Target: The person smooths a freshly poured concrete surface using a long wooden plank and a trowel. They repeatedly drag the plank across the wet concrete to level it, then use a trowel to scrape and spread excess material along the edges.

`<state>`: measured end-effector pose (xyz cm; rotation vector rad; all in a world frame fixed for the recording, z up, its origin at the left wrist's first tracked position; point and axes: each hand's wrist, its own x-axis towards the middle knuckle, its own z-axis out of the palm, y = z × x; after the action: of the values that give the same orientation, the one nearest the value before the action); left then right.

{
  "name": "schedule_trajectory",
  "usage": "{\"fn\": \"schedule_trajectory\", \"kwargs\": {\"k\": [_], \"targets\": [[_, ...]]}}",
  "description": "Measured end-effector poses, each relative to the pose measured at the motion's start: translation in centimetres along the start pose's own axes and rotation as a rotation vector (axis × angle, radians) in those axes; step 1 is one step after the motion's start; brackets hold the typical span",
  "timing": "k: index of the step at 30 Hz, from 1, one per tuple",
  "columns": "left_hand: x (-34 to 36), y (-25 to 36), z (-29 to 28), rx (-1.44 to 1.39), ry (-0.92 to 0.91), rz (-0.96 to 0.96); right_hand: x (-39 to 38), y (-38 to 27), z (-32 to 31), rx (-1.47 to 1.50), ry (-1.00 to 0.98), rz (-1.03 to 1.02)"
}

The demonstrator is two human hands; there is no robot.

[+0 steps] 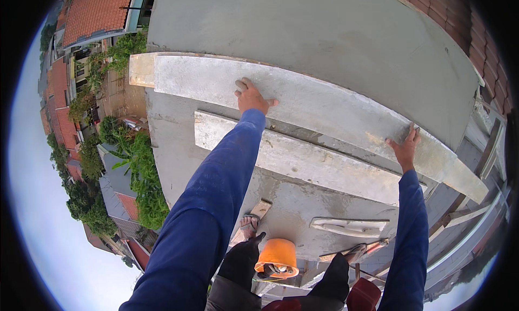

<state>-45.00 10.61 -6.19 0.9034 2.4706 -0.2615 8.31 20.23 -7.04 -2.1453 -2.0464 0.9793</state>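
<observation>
A long cement-smeared plank (324, 105) lies flat against a grey plastered wall (335, 35). My left hand (250, 96) presses on the plank near its middle, fingers spread around its upper edge. My right hand (405, 146) grips the plank's lower right stretch, fingers hooked over its top edge. Both arms wear blue sleeves. A second, shorter plank (303, 159) lies just below, between my arms.
Below stand my sandalled feet (250, 224) on a wet concrete ledge (303, 203), with an orange bucket (278, 255), a plastering float (348, 226) and a trowel (354, 252). Left drops away to rooftops and green plants (140, 176). Red tiles (459, 19) sit upper right.
</observation>
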Motion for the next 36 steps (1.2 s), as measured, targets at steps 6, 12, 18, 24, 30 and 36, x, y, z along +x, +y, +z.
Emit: {"fn": "schedule_trajectory", "kwargs": {"k": [6, 12, 18, 24, 30, 36], "targets": [[0.2, 0.5, -0.6, 0.027, -0.049, -0.016, 0.2, -1.4, -0.5, -0.054, -0.036, 0.087], [0.1, 0.5, -0.2, 0.066, -0.039, -0.008, 0.0, -1.0, -0.4, -0.080, -0.009, 0.014], [0.1, 0.7, -0.8, 0.091, -0.047, -0.014, 0.1, -1.9, -0.6, -0.074, -0.010, 0.045], [0.1, 1.4, -1.6, 0.070, -0.133, -0.061, 0.3, -2.8, -1.1, -0.193, -0.076, 0.124], [0.1, 1.3, -1.6, -0.006, -0.181, -0.082, 0.2, -2.3, -1.3, -0.167, -0.085, 0.020], [-0.1, 0.2, -0.2, -0.160, -0.163, -0.104, 0.9, -1.7, -0.5, -0.337, -0.170, 0.057]]}}
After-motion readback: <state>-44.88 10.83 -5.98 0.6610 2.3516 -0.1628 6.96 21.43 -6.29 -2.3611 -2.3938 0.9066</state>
